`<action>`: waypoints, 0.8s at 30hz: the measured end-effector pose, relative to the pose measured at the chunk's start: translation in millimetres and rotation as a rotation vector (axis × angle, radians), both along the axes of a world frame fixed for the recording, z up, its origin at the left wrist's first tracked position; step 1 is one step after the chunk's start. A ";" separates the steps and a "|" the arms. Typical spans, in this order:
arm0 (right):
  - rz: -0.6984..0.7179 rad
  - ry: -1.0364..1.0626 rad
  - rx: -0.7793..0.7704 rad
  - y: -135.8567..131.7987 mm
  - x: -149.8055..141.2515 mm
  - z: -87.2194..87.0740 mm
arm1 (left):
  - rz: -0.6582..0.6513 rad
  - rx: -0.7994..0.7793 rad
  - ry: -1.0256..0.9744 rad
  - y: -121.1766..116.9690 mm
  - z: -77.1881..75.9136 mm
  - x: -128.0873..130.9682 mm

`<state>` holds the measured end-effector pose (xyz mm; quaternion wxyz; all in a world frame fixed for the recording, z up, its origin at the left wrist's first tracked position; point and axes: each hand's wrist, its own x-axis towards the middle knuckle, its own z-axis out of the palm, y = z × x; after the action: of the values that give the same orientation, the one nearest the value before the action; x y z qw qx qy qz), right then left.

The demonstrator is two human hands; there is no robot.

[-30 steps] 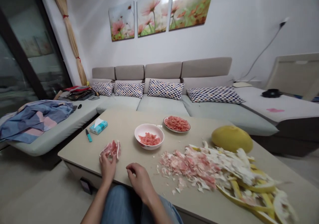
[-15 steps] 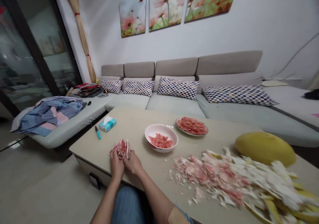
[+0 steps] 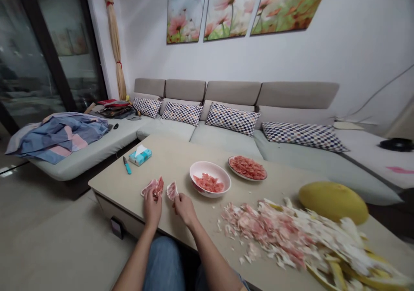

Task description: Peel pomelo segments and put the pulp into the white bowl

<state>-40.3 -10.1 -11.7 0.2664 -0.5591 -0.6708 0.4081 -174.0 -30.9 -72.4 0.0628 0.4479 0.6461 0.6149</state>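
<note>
Near the front edge of the table, my left hand [image 3: 152,209] is closed on a chunk of pomelo segments [image 3: 149,187], reddish flesh with pale skin. Just to its right, my right hand [image 3: 185,208] pinches a separate piece of pomelo [image 3: 172,190], pink with white membrane along its edges. The two pieces are apart. Beyond my right hand stands a white bowl [image 3: 201,166] holding some peeled red pulp [image 3: 208,183]. Behind it is a plate [image 3: 230,166] heaped with more pulp [image 3: 248,167]. My fingers partly hide both held pieces.
A heap of pink membranes [image 3: 268,230] and white and yellow peel [image 3: 343,250] spreads over the table's right side, beside a large yellow pomelo [image 3: 333,201]. At the left lie a turquoise-handled knife [image 3: 127,166] and a tissue pack [image 3: 141,156]. A sofa [image 3: 223,140] stands behind.
My hands, together before, are now apart. The right has pulled a piece of pomelo away to the right, while the left still holds the rest. The view has shifted slightly.
</note>
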 end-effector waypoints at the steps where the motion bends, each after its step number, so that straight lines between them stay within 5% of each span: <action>1: -0.004 0.043 0.016 -6.0 5.6 4.7 | -0.003 0.009 -0.041 -3.9 2.8 2.2; 6: 0.007 0.284 0.134 -46.6 36.7 25.8 | -0.046 0.026 -0.278 -31.3 18.9 24.2; 14: 0.140 0.459 0.149 -99.0 90.3 33.1 | -0.560 -0.037 -0.562 -51.6 81.7 89.8; 18: 0.012 0.388 0.261 -96.7 129.8 44.4 | -0.681 -0.039 -0.686 -53.4 97.3 119.3; 24: -0.020 0.296 0.255 -67.2 170.6 64.3 | -0.722 -0.089 -0.669 -36.6 91.2 158.1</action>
<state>130.4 -77.3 52.6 0.4350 -0.4611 -0.6650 0.3949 -15.8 -67.5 18.7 0.4950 0.4178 0.4197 0.6358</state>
